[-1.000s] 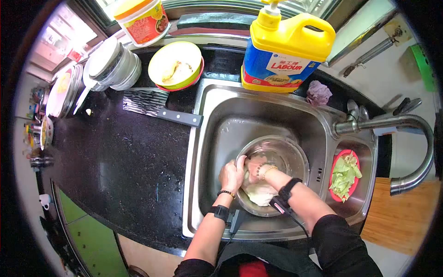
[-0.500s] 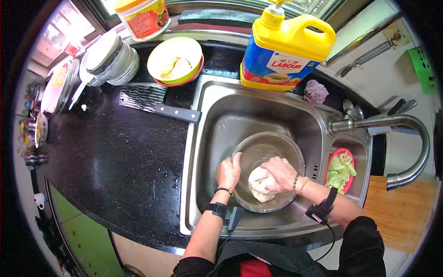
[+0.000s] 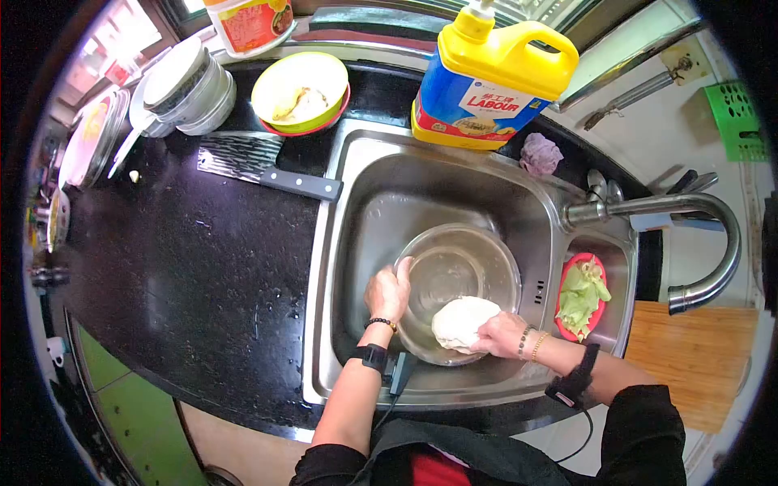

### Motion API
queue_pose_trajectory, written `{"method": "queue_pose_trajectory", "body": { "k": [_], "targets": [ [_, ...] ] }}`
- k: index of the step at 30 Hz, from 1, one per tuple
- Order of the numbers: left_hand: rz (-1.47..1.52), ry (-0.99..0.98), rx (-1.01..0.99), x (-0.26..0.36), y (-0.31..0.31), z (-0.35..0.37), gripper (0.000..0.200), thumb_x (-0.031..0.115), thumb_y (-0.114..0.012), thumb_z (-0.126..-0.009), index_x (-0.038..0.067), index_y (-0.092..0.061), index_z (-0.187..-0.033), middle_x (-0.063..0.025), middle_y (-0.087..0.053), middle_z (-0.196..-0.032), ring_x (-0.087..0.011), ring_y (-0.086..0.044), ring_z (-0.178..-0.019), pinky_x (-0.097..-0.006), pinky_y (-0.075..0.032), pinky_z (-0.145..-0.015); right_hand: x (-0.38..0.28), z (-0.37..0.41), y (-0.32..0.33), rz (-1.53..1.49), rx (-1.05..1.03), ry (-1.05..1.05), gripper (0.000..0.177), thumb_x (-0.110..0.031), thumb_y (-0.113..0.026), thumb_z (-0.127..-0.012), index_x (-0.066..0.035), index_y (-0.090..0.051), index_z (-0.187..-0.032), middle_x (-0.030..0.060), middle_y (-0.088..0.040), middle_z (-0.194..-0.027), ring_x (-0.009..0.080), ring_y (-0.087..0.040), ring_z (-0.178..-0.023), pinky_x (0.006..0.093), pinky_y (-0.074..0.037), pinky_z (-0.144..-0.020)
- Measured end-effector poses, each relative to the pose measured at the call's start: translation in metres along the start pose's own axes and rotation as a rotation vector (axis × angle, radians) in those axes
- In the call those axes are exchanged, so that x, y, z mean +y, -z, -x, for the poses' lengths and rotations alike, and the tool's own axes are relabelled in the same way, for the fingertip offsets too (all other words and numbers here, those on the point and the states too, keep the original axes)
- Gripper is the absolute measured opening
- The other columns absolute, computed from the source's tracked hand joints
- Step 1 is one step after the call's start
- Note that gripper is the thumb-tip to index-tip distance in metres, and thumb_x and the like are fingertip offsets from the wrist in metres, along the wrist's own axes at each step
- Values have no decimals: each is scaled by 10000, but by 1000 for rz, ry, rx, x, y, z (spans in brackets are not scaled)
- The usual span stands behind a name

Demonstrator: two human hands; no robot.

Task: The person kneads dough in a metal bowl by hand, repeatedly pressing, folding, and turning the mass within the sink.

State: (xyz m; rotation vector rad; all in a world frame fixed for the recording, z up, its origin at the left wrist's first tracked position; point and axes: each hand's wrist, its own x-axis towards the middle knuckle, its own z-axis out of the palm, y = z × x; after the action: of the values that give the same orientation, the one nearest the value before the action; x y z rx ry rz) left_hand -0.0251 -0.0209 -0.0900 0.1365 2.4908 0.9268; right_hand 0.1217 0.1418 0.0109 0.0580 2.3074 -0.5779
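A glossy black counter (image 3: 194, 283) with a curved front edge fills the left half of the frame. At far upper left are patterned plates (image 3: 93, 146), then stacked bowls (image 3: 190, 93). Right of these, a cleaver (image 3: 243, 162) lies flat, its blade dark-streaked and its handle grey with 3 rivets; above it, a glossy yellow bowl (image 3: 300, 89) holds scraps. At centre is the steel sink (image 3: 389, 182), with 2 basins. The left hand (image 3: 387, 293) is clamped on the left rim of the round metal bowl (image 3: 438, 283), thumb at the edge.

The white lump (image 3: 463, 322) is in the lower part of this bowl, soft-looking, rounded and uneven, with a few folds. It lies just left of the right hand (image 3: 504, 334), whose fingers are closed on its right side. A yellow and blue plastic jug (image 3: 494, 85) stands at upper centre, with a crumpled mauve cloth (image 3: 540, 154) beside it. Farther right, pale green leaves (image 3: 583, 296) sit in a red dish (image 3: 560, 312) in the small basin. The curved metal tap (image 3: 721, 219) arches above a wood-grained board (image 3: 689, 356) at lower right.
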Motion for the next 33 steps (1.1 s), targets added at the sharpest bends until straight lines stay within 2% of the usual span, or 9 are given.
{"method": "queue_pose_trajectory", "body": {
  "k": [3, 7, 11, 13, 20, 23, 26, 29, 33],
  "targets": [
    [-14, -8, 12, -1, -1, -1, 565, 535, -438, -827, 10, -629, -740, -241, -605, -744, -399, -593, -737, -470, -463, -652, -7, -13, -3, 65, -104, -2, 318, -381, -589, -762, -70, -656, -757, 174, -607, -704, 318, -604, -692, 415, -466, -631],
    [-38, 3, 18, 1, -1, 0, 563, 531, -436, -830, 10, -627, -734, -235, -606, -729, -398, -594, -723, -472, -466, -641, -16, -23, -26, 168, -53, -41, 309, -359, -568, -779, -64, -656, -753, 157, -617, -697, 307, -611, -690, 406, -474, -637],
    [-18, 6, 22, 1, 0, 1, 561, 529, -432, -832, 14, -627, -727, -233, -606, -724, -400, -595, -717, -479, -466, -641, -29, -44, -41, 344, -163, -80, 212, -264, -555, -765, -83, -659, -729, 106, -639, -716, 266, -628, -717, 382, -486, -638],
    [-17, 15, 28, 2, 0, 1, 560, 528, -431, -832, 15, -627, -725, -232, -607, -725, -401, -596, -717, -480, -465, -640, -29, -52, -51, 477, -210, -24, 156, -192, -550, -733, -102, -673, -768, 97, -654, -774, 236, -635, -763, 353, -496, -675],
    [-25, 4, 48, 2, 0, 2, 550, 522, -440, -830, 13, -618, -719, -240, -603, -712, -404, -594, -705, -483, -463, -637, -42, -80, -50, 435, -193, -34, 133, -160, -554, -720, -91, -665, -748, 84, -654, -776, 235, -636, -765, 349, -499, -666],
    [-27, 8, 57, 3, -1, 2, 542, 514, -445, -832, 12, -613, -715, -241, -602, -714, -405, -592, -701, -484, -459, -635, -44, -109, -65, 399, -197, -128, 156, -152, -550, -732, -95, -677, -799, 89, -660, -836, 228, -637, -814, 335, -500, -690],
    [-24, 22, 24, 3, 0, 0, 534, 504, -445, -836, 11, -610, -714, -241, -600, -715, -406, -590, -699, -484, -457, -631, -53, -138, -63, 154, -201, -393, 209, -183, -540, -770, -87, -673, -901, 118, -650, -923, 237, -627, -882, 328, -494, -727],
    [-31, 58, 0, 5, 0, -1, 533, 503, -448, -834, 8, -608, -721, -247, -599, -730, -408, -587, -718, -485, -453, -639, -61, -148, -52, 113, -213, -316, 252, -194, -466, -837, -77, -660, -947, 124, -638, -979, 249, -618, -917, 356, -496, -729],
    [16, 71, -23, 7, 2, 0, 536, 508, -454, -829, 1, -608, -750, -249, -600, -755, -409, -584, -754, -478, -451, -672, -61, -156, -53, 80, -288, -305, 258, -222, -494, -815, -100, -656, -975, 114, -632, -1002, 261, -611, -932, 359, -486, -767]
  ]
}}
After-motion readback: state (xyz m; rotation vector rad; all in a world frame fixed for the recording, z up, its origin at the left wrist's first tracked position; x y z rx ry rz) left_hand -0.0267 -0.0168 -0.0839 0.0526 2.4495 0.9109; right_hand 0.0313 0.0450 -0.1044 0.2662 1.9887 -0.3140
